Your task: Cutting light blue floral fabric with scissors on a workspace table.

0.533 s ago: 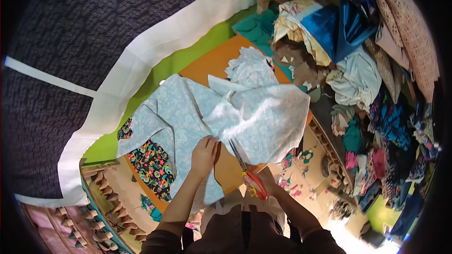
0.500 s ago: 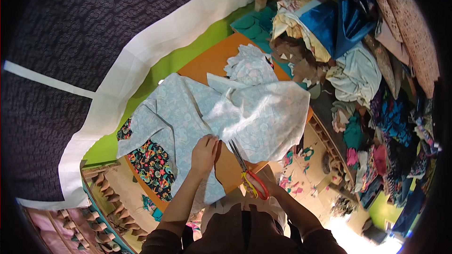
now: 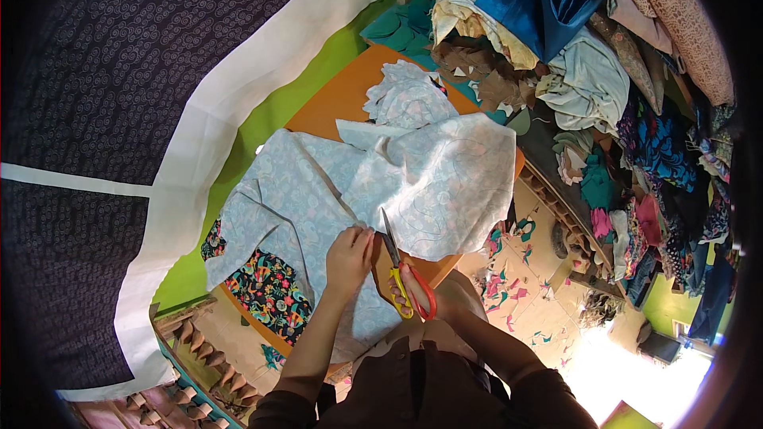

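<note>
A pale blue-grey cloth [image 3: 318,175], the wrong side of a print, lies spread in front of me. Its turned-over corner shows a dark, colourful floral face [image 3: 270,294]. My left hand [image 3: 350,260] is closed on the cloth's near edge, fingertips pinched together. Just right of it, my right hand [image 3: 411,290] grips scissors [image 3: 392,250] with red and yellow handles. The blades point away from me, parted at the cloth's edge beside my left fingertips; part of the lower blade is hidden. Faint curved lines are drawn on the cloth's right part.
Beneath the cloth is an orange-brown tabletop [image 3: 318,107]. Scalloped cut pieces [image 3: 409,95] are stacked at its far side. Folded and heaped fabrics [image 3: 588,95] fill the right. Dark patterned cloth with a white border [image 3: 103,71] hangs at left. Scraps [image 3: 517,294] litter the floor.
The scissors have come left, from the gap beside the cloth to its edge by my left fingertips. My left hand keeps its pinch. The whole view has shifted slightly.
</note>
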### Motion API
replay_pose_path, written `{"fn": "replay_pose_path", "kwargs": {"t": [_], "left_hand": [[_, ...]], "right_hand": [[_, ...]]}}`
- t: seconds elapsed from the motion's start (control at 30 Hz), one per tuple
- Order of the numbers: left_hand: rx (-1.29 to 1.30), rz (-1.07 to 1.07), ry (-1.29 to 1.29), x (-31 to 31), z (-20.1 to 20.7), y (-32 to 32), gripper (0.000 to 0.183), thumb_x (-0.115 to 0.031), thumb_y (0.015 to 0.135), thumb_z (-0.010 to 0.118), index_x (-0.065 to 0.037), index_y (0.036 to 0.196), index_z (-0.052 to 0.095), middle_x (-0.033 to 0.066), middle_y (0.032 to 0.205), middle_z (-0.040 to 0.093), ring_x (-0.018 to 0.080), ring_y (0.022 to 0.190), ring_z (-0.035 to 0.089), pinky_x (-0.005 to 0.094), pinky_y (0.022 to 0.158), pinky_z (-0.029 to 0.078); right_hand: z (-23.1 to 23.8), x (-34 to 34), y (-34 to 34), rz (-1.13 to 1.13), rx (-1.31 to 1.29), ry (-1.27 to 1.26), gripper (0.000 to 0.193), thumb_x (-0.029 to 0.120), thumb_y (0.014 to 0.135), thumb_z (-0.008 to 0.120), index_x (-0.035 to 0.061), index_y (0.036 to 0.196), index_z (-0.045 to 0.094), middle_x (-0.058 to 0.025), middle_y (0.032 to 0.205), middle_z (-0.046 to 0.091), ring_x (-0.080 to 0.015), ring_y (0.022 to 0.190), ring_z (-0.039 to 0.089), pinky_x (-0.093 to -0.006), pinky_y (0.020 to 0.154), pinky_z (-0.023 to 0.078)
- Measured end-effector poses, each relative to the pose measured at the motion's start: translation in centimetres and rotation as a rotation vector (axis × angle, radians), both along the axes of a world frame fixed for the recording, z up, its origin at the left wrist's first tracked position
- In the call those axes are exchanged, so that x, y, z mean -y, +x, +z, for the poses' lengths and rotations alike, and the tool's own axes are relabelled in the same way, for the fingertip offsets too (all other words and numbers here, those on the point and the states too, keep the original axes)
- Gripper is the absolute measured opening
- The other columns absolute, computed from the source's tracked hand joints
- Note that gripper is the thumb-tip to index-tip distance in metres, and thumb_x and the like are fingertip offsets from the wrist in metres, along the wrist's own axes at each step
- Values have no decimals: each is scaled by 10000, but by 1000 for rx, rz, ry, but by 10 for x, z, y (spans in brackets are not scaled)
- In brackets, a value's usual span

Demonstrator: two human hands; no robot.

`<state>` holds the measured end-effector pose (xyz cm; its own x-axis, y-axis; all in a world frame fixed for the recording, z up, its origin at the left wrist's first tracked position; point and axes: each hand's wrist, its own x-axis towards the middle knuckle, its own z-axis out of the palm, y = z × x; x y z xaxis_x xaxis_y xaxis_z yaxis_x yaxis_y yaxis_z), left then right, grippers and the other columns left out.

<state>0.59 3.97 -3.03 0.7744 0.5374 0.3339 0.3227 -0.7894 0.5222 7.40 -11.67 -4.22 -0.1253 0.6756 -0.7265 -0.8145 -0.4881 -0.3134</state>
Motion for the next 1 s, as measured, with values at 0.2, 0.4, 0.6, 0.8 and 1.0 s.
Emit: {"fn": "replay_pose_path", "kwargs": {"t": [0.2,0.4,0.6,0.8,1.0], "left_hand": [[2,-31,32,0,0,4,119,-72,718,594,-33,829,570,85,757,546,249,655,540,332,558,440],[-35,-30,94,-5,-1,7,158,-59,670,613,-43,817,557,67,748,542,241,637,531,329,554,421],[-78,-72,144,-8,0,12,164,-94,654,616,-41,799,558,60,740,522,230,685,498,334,599,379],[-76,-156,177,-5,9,6,189,-87,641,619,-50,813,553,54,752,517,220,692,489,329,620,364],[-73,-156,181,-4,9,3,206,-82,640,620,-55,832,550,50,755,514,217,688,485,330,619,361]], "right_hand": [[-16,3,-4,12,-90,77,502,655,756,378,156,813,384,50,662,363,-30,500,360,-170,384,290],[4,-5,-7,60,-14,-94,522,670,748,362,148,739,377,68,558,309,-28,413,304,-171,360,264],[8,-2,-8,69,116,-4,525,665,756,353,142,707,372,62,554,316,-28,406,306,-180,354,266],[3,-6,-2,4,35,172,531,669,759,334,142,717,376,64,549,320,-22,409,309,-187,343,269],[11,-6,-9,74,43,-49,558,690,749,311,135,724,365,68,535,301,-21,374,284,-186,325,263]]}}
